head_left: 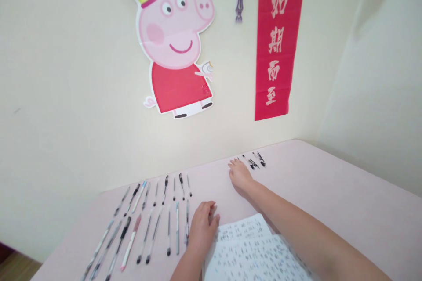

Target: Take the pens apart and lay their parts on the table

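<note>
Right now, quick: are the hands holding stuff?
Left hand: loosely open, nothing visible in it.
Right hand: beside small black pieces; cannot tell whether it's holding anything.

Four pale brush-style characters, "如期而至," read from top to bottom down a long red vertical banner (277,55) on the cream wall (227,131), its upper end cut off by the frame. Below, on the pale pink tabletop (343,193), rows of dark handwriting cover a white paper sheet (253,259) and another white sheet (244,227) just behind it, too small and blurred to read.
</note>
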{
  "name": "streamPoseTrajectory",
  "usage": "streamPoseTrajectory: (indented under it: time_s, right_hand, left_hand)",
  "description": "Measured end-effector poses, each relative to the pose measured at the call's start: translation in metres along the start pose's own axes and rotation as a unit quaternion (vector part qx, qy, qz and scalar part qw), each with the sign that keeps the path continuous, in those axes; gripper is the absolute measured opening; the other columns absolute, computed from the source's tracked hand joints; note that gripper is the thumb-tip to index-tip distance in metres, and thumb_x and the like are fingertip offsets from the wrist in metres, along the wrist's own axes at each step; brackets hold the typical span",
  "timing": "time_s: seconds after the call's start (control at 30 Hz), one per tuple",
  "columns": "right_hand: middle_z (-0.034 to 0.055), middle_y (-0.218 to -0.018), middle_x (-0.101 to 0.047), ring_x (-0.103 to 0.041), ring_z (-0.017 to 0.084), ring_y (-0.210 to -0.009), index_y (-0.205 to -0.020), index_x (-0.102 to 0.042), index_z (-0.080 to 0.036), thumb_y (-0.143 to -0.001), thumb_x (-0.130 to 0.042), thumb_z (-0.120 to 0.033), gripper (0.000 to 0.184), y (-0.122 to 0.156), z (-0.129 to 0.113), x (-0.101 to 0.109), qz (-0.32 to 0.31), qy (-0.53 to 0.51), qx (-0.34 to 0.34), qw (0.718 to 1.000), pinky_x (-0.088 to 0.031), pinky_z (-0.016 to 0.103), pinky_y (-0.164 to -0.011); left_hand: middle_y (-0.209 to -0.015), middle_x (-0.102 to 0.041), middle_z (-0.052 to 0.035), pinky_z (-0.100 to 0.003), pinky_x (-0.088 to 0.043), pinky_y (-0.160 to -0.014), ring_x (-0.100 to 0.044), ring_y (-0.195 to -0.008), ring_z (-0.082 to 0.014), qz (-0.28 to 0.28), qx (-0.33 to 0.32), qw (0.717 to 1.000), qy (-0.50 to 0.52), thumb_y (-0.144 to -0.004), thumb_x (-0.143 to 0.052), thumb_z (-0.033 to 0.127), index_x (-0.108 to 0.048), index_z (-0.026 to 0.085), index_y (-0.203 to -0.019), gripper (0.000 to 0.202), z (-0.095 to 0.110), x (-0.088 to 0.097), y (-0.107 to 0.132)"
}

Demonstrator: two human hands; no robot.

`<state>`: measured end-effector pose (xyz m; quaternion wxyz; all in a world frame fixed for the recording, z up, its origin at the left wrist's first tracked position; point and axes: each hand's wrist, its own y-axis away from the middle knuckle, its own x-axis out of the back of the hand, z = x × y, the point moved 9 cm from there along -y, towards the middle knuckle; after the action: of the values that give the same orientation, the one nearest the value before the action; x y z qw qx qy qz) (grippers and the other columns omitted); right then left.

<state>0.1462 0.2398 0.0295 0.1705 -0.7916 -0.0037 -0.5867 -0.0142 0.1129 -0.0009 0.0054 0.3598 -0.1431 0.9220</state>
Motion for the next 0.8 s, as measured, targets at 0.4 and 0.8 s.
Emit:
streamPoseTrajectory:
  time_s: [0.4, 0.8]
  right_hand:
    - [0.0096, -0.089, -0.061, -0.053, 0.021, -0.088, -0.087, -0.06, -0.014, -0.082, -0.044, -0.019, 0.018, 0.119, -0.077, -0.001, -0.06, -0.024, 0.051, 0.997, -0.036, 0.031, -0.078]
    - [0.0084, -0.083, -0.066, -0.061, 0.02, -0.08, -0.083, -0.063, -0.017, -0.09, -0.037, -0.027, 0.029, 0.131, -0.079, -0.001, -0.068, -0.012, -0.013, 0.998, -0.039, 0.028, -0.069]
  left_hand:
    - [-0.078, -0.055, -0.0028, -0.03, -0.04, -0.071, -0.052, -0.077, -0.017, 0.001, -0.029, 0.997, -0.076, -0.075, -0.044, 0.016, -0.052, 0.019, -0.075, 0.008, 0.018, 0.004, 0.004]
    - [-0.076, -0.055, -0.0021, -0.029, -0.039, -0.069, -0.051, -0.073, -0.0153, -0.017, -0.023, 0.996, -0.084, -0.077, -0.044, 0.017, -0.055, 0.018, -0.075, 0.011, 0.021, 0.008, 0.008]
